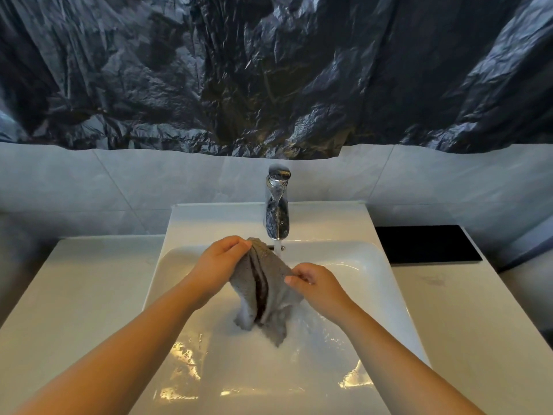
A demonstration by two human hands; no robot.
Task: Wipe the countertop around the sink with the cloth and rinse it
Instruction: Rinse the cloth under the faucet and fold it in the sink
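over the basin of the white rectangular ceramic sink (pixel 353 256), held up between both hands: the grey terry cloth (pixel 266 283), bunched into long vertical folds, upper edge raised close under the chrome single-lever tap (pixel 277 205), lower end trailing into the shallow, rippled water on the basin floor. left hand (pixel 221 262) at the cloth's far top corner, fingers (pixel 236 245) curled and pressed together, pinching the fabric against the thumb. right hand (pixel 317 283) at the nearer right edge, fingers (pixel 294 278) bent and likewise pinching a fold. thin stream of water (pixel 278 248) running from the spout, falling just behind the cloth's top edge; cannot tell whether touching the fabric. pale stone-look worktop (pixel 83 295) on either side of the sink, with a flat black rectangular panel (pixel 425 244) beside the sink's right rear corner. crumpled black plastic sheet (pixel 269 70) hung across the wall above the grey tiles. judged from this: well into the rinse step, cloth wet and tap open, so wiping probably finished, though impossible to confirm from the surface, a faint smudge showing on the right stretch. likely left: working the cloth under the stream, wringing out, shutting the tap, setting the cloth down.
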